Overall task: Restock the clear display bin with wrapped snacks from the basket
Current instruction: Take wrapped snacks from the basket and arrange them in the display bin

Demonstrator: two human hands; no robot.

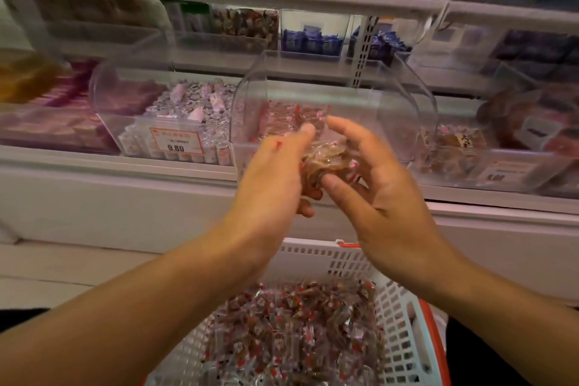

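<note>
A bunch of wrapped snacks (329,163), brown in clear red-marked wrappers, is held between both hands at the mouth of the clear display bin (391,103). My left hand (275,172) cups the bunch from the left, fingers curled under it. My right hand (376,175) holds it from the right, thumb pressed on the wrappers. Its lid raised, the bin shows a few of the same snacks (282,119) at the back. Below, a white plastic basket (316,257) with a red rim is full of these snacks (291,332).
Neighbouring clear bins stand on the same white shelf: one to the left (175,122) with pale wrapped sweets and a 9.80 price tag, one to the right (454,147) with brown packets. Shelves above hold blue packets (310,41) and other goods.
</note>
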